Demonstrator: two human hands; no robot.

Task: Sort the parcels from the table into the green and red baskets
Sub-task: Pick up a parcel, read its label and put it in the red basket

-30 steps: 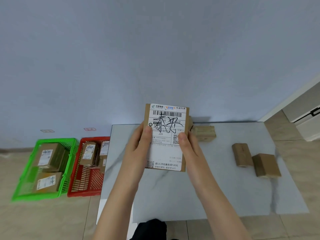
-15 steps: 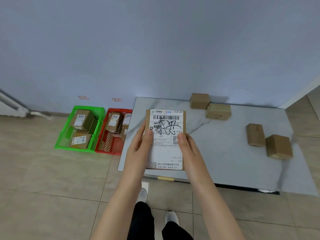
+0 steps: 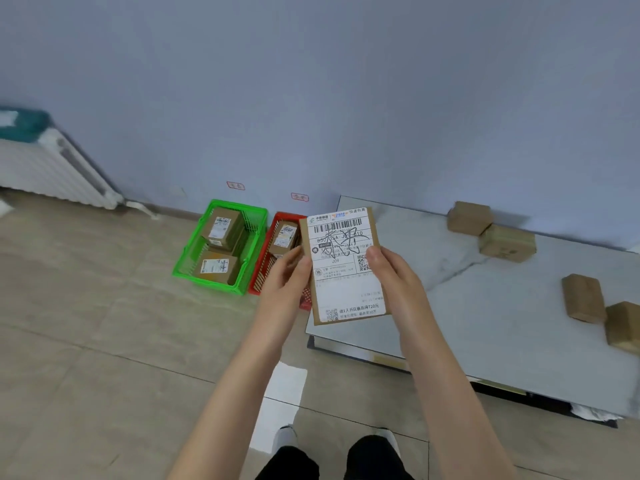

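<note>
While your left hand (image 3: 289, 284) and right hand (image 3: 394, 284) clasp the flat brown cardboard parcel with a white shipping label (image 3: 343, 265) by its side edges, it hangs before the red plastic basket (image 3: 268, 263); likely light and stiff, so edge grips suffice.
</note>
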